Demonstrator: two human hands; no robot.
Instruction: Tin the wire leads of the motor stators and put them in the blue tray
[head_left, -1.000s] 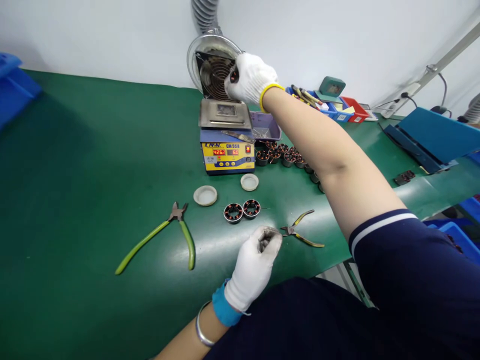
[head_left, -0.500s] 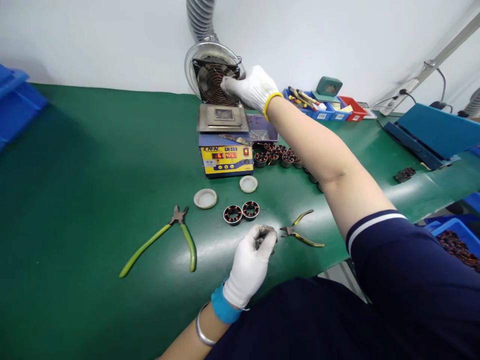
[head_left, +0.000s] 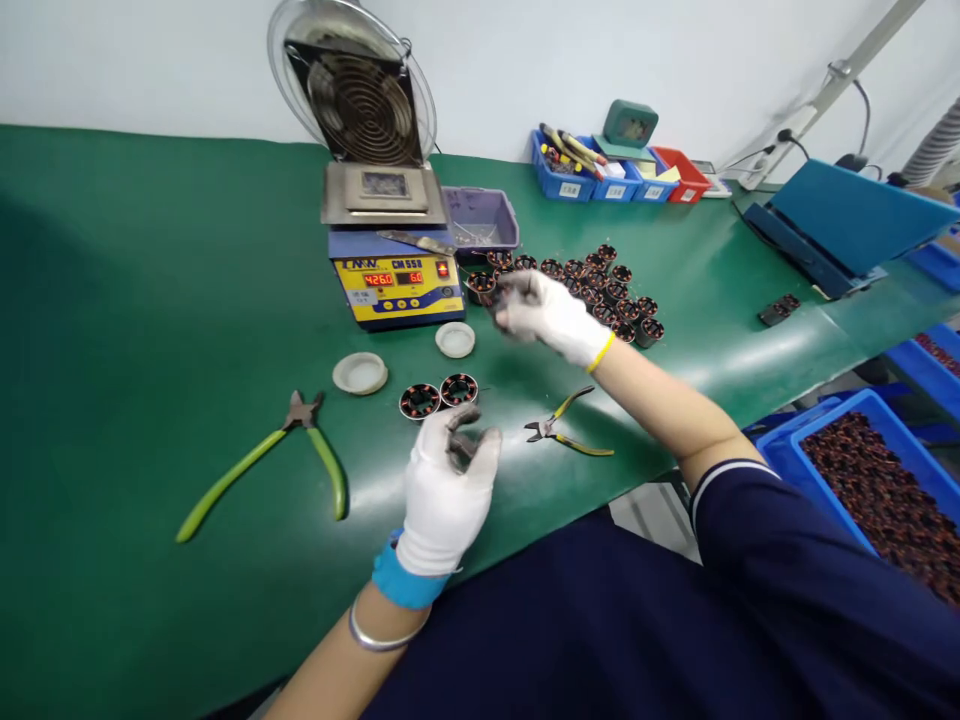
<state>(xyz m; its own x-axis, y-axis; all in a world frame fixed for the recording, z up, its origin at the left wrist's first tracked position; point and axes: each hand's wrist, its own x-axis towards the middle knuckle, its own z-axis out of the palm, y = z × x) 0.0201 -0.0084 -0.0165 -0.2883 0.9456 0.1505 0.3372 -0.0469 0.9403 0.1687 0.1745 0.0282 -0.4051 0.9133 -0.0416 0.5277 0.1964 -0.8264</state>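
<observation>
My left hand (head_left: 450, 485), in a white glove with dark-stained fingertips, is just in front of two copper-wound motor stators (head_left: 420, 401). Its thumb and fingers curve apart with nothing visible between them. My right hand (head_left: 546, 312), also gloved, hovers at the left end of a group of similar stators (head_left: 615, 290). Motion blurs its fingers, so whether they hold anything is unclear. The stator (head_left: 480, 284) at the group's left edge lies beside those fingertips. Diagonal cutters (head_left: 553, 430) with yellow handles lie open between my hands, toward the table's front edge.
At the back stands a yellow-and-blue solder pot (head_left: 401, 285) under a fan (head_left: 360, 105), with a purple tray (head_left: 484, 215) alongside. Two shallow white dishes (head_left: 360, 373) and larger green-handled cutters (head_left: 300, 415) lie left. Small bins (head_left: 570, 187) line the wall; a blue crate (head_left: 825, 450) is right.
My right hand has come down from the fan to the stator group. My left hand's fingers, bunched together before, are now spread apart. The view has shifted to the right.
</observation>
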